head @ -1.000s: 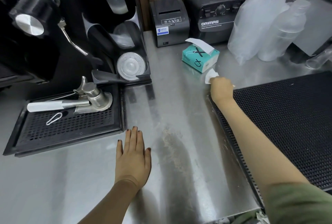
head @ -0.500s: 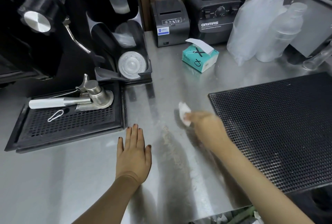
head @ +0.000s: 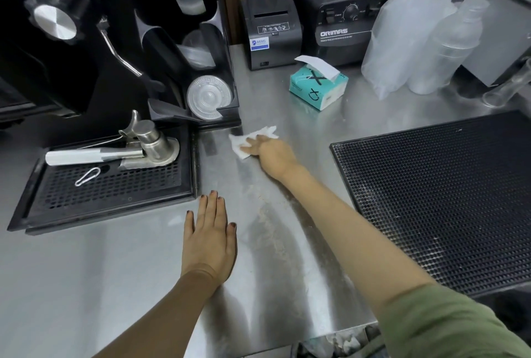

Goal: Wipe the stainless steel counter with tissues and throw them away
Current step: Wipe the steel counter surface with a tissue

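A white tissue (head: 249, 139) lies spread on the stainless steel counter (head: 115, 265) beside the black lid dispenser. My right hand (head: 271, 153) presses down on it with straight fingers. My left hand (head: 209, 238) rests flat on the counter near the front, fingers together. A streak of pale powdery residue (head: 268, 222) runs down the counter between my two arms. A teal tissue box (head: 318, 86) with a sheet sticking out stands at the back.
A black drip tray (head: 109, 185) holding a metal tamper and a clip sits left. A black rubber mat (head: 442, 199) covers the right. A receipt printer (head: 271, 28), blender (head: 340, 9) and bagged plastic cups (head: 413, 38) line the back. Below the front edge a bin with crumpled tissues (head: 342, 342) shows.
My right hand has carried the tissue from beside the tissue box down across the counter, then left and up to the spot by the lid dispenser. My left hand has stayed put.
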A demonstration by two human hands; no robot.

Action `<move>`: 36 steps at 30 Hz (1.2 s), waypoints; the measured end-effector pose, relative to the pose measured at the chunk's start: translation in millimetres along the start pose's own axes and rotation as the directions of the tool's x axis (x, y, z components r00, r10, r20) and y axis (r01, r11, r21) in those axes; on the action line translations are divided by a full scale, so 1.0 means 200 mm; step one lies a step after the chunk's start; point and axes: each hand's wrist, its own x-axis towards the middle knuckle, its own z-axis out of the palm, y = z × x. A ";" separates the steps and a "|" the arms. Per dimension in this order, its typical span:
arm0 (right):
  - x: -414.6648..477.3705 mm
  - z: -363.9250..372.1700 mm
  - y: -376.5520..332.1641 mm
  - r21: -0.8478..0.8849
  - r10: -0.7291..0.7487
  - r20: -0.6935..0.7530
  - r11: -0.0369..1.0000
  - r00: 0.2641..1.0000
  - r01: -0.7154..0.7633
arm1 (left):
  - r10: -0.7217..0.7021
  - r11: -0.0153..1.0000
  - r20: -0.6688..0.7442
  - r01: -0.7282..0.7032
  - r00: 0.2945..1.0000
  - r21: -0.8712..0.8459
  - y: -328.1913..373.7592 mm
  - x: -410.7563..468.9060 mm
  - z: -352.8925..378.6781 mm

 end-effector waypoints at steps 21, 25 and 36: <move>0.06 -0.05 0.07 0.083 0.038 -0.052 0.996 0.998 -0.034 | 0.002 1.000 -0.022 -0.002 1.000 -0.018 0.01 0.00 0.00; 0.16 -0.01 -0.11 0.018 -0.177 -0.002 0.984 0.984 0.177 | 0.001 1.000 -0.025 -0.002 1.000 -0.006 0.00 0.00 0.01; -0.39 -0.02 -0.16 0.097 -0.330 -0.049 0.938 0.943 0.333 | -0.005 1.000 -0.082 0.002 0.997 -0.031 0.00 0.00 0.02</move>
